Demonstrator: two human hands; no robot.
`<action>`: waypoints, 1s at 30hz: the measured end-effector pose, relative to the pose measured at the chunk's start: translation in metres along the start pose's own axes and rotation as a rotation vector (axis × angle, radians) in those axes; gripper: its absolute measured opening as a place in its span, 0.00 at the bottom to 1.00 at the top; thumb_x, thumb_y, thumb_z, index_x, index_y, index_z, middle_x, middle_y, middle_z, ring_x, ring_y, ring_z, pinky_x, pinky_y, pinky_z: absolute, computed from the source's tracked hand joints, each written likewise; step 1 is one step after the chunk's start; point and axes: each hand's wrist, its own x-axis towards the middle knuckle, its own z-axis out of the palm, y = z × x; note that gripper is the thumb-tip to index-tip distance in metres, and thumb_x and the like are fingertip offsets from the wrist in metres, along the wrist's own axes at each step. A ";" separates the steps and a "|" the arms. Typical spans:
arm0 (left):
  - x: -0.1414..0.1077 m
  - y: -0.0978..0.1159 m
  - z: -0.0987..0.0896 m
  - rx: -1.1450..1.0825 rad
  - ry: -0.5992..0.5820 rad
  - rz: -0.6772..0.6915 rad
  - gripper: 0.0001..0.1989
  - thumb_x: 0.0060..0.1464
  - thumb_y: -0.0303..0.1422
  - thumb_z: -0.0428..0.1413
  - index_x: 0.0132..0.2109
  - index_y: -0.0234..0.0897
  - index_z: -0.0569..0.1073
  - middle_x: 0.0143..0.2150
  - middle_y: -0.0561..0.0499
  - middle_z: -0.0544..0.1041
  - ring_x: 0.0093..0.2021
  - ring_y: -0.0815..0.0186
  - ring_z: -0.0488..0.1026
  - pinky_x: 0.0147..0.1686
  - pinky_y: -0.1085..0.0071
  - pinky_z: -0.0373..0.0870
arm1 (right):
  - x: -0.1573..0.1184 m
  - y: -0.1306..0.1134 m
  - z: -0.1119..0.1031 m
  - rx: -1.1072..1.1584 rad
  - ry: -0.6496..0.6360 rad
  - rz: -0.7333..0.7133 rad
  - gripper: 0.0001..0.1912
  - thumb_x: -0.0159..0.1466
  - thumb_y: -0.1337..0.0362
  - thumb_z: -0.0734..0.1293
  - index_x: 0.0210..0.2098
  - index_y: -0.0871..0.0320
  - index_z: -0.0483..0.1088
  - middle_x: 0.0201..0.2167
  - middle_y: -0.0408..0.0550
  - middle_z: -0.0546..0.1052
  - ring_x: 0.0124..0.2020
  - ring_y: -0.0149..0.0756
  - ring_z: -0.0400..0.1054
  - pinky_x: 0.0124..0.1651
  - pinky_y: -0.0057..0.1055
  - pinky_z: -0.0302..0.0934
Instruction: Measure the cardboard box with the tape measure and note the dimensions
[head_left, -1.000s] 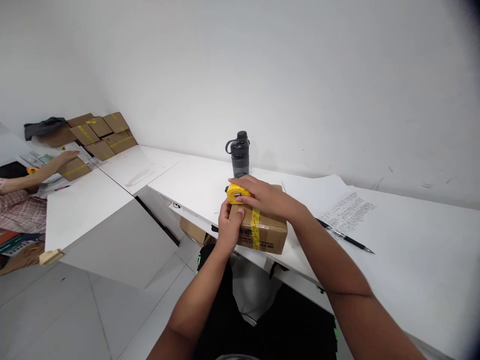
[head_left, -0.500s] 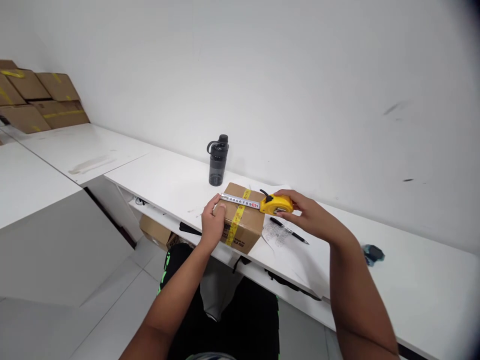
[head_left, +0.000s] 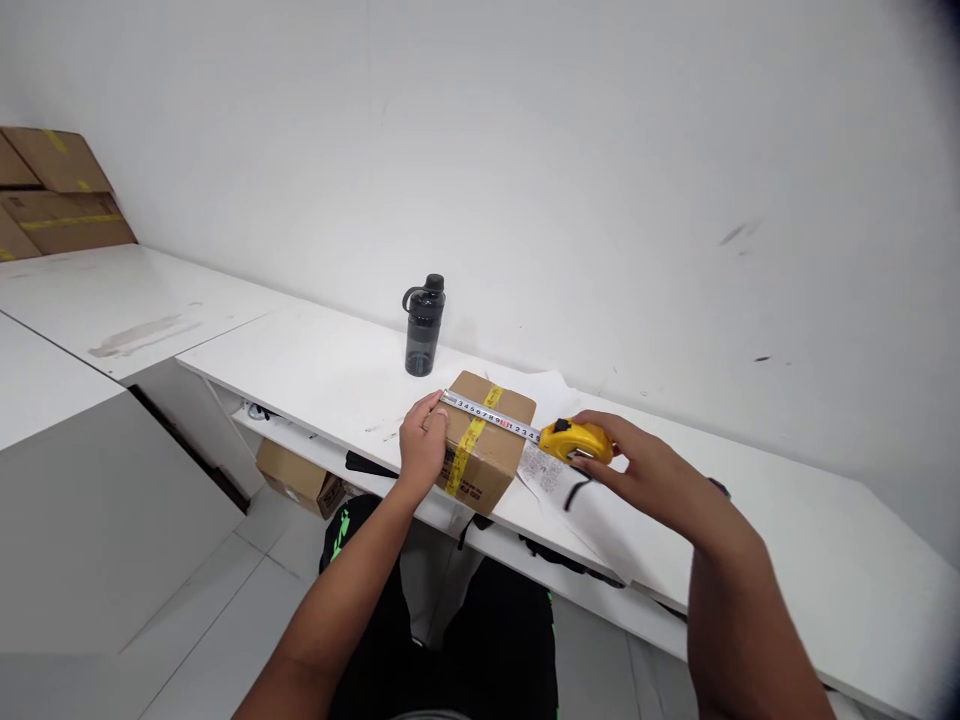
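Observation:
A small cardboard box [head_left: 487,465] with yellow printed tape sits on the white desk. Across its top lies the pulled-out blade [head_left: 491,416] of a tape measure, numbers facing up. My left hand [head_left: 421,440] is closed at the box's left edge, fingers and thumb at the blade's tip. Past the box's right edge, my right hand [head_left: 630,455] grips the yellow tape measure case [head_left: 574,440] a little above the desk. A black strap [head_left: 576,494] hangs below the case. Under the case and box lies a printed paper sheet [head_left: 546,470].
A dark shaker bottle [head_left: 424,328] stands behind the box, near the wall. Stacked cartons [head_left: 67,205] are at the far left. The desk [head_left: 315,350] has a shelf below, and another carton [head_left: 296,475] sits low on the left. A dark object is mostly hidden behind my right wrist.
My right hand has drawn the case rightward, so more blade shows and it now passes the box's right edge. My left hand stays at the tip. The pen on the paper is no longer visible.

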 end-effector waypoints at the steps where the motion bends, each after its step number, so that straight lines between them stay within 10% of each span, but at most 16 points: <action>1: 0.000 0.001 0.001 -0.011 0.000 -0.008 0.17 0.55 0.32 0.52 0.50 0.37 0.78 0.55 0.46 0.77 0.57 0.59 0.71 0.61 0.59 0.64 | -0.001 -0.001 0.004 0.003 0.015 -0.002 0.20 0.65 0.51 0.62 0.56 0.44 0.62 0.53 0.46 0.74 0.45 0.42 0.72 0.45 0.41 0.69; 20: -0.007 0.000 -0.006 -0.171 -0.047 -0.091 0.19 0.56 0.36 0.53 0.53 0.37 0.76 0.55 0.45 0.77 0.56 0.57 0.71 0.59 0.60 0.64 | 0.023 -0.019 0.015 0.013 0.090 -0.171 0.25 0.66 0.47 0.61 0.60 0.46 0.63 0.55 0.50 0.73 0.52 0.47 0.71 0.51 0.45 0.67; 30: 0.001 0.000 -0.002 -0.187 -0.063 -0.134 0.19 0.55 0.35 0.52 0.52 0.36 0.76 0.53 0.44 0.78 0.53 0.57 0.73 0.56 0.60 0.67 | 0.105 -0.084 0.048 -0.158 -0.108 -0.242 0.28 0.66 0.54 0.60 0.65 0.46 0.56 0.54 0.54 0.70 0.39 0.45 0.73 0.39 0.40 0.66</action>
